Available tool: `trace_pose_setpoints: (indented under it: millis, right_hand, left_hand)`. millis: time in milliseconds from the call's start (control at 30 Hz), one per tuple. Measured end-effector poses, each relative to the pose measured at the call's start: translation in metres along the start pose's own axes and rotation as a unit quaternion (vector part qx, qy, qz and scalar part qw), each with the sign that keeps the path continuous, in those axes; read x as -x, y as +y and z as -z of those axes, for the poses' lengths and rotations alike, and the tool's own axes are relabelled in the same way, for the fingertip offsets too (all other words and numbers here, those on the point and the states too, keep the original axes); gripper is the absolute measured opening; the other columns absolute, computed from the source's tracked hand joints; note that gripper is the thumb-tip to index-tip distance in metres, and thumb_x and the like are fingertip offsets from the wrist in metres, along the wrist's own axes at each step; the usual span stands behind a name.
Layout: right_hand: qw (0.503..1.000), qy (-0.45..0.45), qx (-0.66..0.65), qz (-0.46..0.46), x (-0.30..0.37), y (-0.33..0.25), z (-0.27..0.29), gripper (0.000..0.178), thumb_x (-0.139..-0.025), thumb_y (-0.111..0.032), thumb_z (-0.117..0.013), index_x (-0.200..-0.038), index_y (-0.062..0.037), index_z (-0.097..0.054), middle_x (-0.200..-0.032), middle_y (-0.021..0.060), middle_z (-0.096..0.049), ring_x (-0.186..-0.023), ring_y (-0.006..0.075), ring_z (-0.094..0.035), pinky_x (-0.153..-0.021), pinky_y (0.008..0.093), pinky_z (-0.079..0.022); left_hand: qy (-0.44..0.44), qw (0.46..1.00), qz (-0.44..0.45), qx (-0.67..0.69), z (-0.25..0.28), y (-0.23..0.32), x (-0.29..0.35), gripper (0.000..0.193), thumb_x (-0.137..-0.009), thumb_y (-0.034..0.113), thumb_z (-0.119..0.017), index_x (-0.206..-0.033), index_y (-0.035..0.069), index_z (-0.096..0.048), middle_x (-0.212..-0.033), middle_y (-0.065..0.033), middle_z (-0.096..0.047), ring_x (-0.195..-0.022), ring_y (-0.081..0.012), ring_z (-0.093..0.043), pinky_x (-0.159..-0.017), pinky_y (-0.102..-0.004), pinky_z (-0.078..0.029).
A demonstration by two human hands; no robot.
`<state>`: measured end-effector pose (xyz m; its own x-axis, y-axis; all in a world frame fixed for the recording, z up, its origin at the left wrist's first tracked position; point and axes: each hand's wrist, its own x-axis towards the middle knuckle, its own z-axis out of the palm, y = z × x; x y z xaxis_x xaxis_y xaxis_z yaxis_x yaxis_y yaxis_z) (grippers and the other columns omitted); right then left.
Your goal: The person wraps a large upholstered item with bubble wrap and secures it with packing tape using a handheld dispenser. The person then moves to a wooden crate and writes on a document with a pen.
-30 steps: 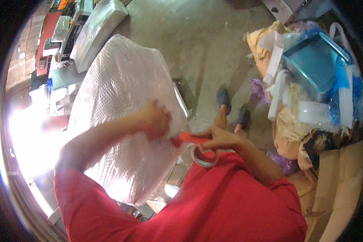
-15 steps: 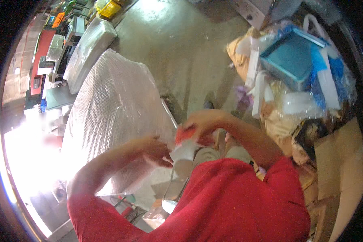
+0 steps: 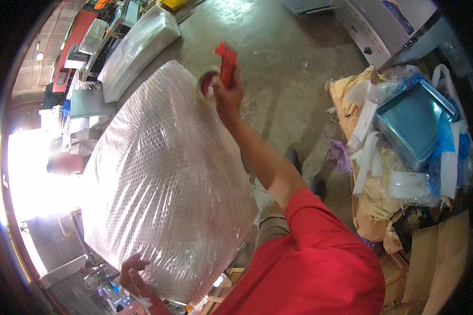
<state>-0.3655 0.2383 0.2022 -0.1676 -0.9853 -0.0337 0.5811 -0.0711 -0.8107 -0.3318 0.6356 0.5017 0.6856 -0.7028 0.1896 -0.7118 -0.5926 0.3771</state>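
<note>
Concrete floor (image 3: 278, 79) of a workroom spreads across the upper middle, and strong light enters by a bright opening (image 3: 42, 178) at the left. One large bubble-wrapped package (image 3: 168, 173) lies before the person, toward the left; what carries it is mostly hidden underneath. The right hand (image 3: 229, 97) is raised near the far right corner of the package, its fingers clamped on a red tape dispenser (image 3: 227, 65) that bears a roll of tape (image 3: 201, 84). The left hand (image 3: 133, 275) is at the near left corner of the package; its fingers are bent and somewhat apart, and I cannot tell whether they touch the wrap. Past the far left edge of the package lies a flat parcel (image 3: 142, 52) in clear plastic. Along the right edge of the floor, a teal tray (image 3: 412, 123) rests tilted on a heap with brown paper (image 3: 376, 212) and white foam pieces (image 3: 363, 123). Purple plastic (image 3: 339, 156) lies just beside this heap, on its left. Behind the heap stands a grey metal unit (image 3: 376, 26).
</note>
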Motion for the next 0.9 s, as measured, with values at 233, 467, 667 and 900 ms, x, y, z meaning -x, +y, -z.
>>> trace_pose_setpoints:
  millis: [233, 467, 667, 900]
  right_hand:
    - [0.97, -0.108, 0.056, -0.209, 0.176, -0.081, 0.156, 0.074, -0.091, -0.025, -0.068, -0.153, -0.0041, -0.035, -0.144, 0.0142, -0.053, -0.125, 0.0245, -0.056, -0.108, 0.0374, -0.042]
    - [0.938, -0.122, 0.242, -0.214, 0.197, -0.08, 0.182, 0.071, -0.085, -0.019, -0.07, -0.148, -0.0025, -0.042, -0.127, 0.0137, -0.063, -0.111, 0.0224, -0.062, -0.098, 0.0347, -0.048]
    - [0.991, -0.03, 0.106, -0.079, 0.02, 0.032, 0.058, 0.077, -0.082, -0.023, -0.074, -0.149, -0.0008, -0.041, -0.109, 0.0136, -0.066, -0.097, 0.0185, -0.061, -0.087, 0.0313, -0.049]
    - [0.873, -0.268, 0.14, -0.382, 0.111, -0.035, 0.19, 0.07, -0.089, -0.022, -0.073, -0.15, -0.008, -0.044, -0.129, 0.0119, -0.064, -0.116, 0.0184, -0.06, -0.098, 0.0323, -0.048]
  left_hand:
    - [-0.057, 0.998, 0.023, -0.012, 0.005, 0.016, -0.007, 0.069, -0.097, 0.062, -0.044, -0.09, -0.002, -0.068, -0.068, -0.0102, -0.066, -0.065, -0.0211, -0.063, -0.07, -0.0364, -0.049]
    - [-0.072, 0.996, 0.038, -0.034, 0.01, 0.006, -0.003, 0.064, -0.098, 0.057, -0.049, -0.09, -0.002, -0.069, -0.067, -0.0102, -0.066, -0.064, -0.0198, -0.065, -0.068, -0.0349, -0.05]
    - [-0.081, 0.992, 0.088, 0.042, 0.01, 0.003, -0.008, 0.055, -0.092, 0.052, -0.062, -0.091, -0.003, -0.071, -0.07, -0.0092, -0.066, -0.066, -0.0195, -0.066, -0.065, -0.0347, -0.051]
    - [-0.172, 0.94, 0.283, 0.083, -0.004, 0.022, -0.037, 0.04, -0.092, 0.035, -0.065, -0.086, -0.004, -0.07, -0.065, -0.0061, -0.063, -0.064, -0.015, -0.06, -0.062, -0.0309, -0.046]
